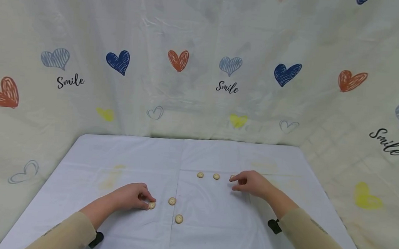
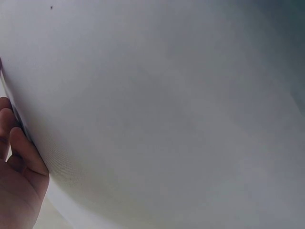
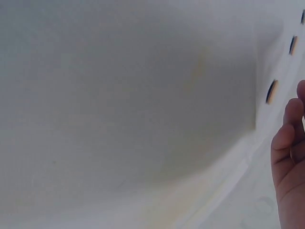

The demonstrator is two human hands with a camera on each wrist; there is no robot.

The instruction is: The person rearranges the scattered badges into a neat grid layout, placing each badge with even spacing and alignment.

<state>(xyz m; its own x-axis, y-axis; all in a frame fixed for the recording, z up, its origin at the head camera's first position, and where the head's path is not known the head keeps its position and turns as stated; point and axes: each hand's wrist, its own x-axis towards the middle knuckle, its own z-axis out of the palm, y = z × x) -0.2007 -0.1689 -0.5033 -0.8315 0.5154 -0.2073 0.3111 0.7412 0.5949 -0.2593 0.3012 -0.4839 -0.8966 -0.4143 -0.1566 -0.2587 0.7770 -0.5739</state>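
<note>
Our left hand (image 1: pixel 132 195) pinches the held button (image 1: pixel 151 205) between finger and thumb at the worktop (image 1: pixel 212 237). The upper button (image 1: pixel 172 201) lies just right of it and slightly farther from us, the lower button (image 1: pixel 179 218) right and nearer us; our left hand is the closer one to both. The row of three buttons (image 1: pixel 216 176) runs crosswise, farther ahead and to the right. Our right hand (image 1: pixel 253 183), finger and thumb apart, seems to grip nothing beside the row's end button (image 3: pixel 271 92); we cannot tell whether it touches.
</note>
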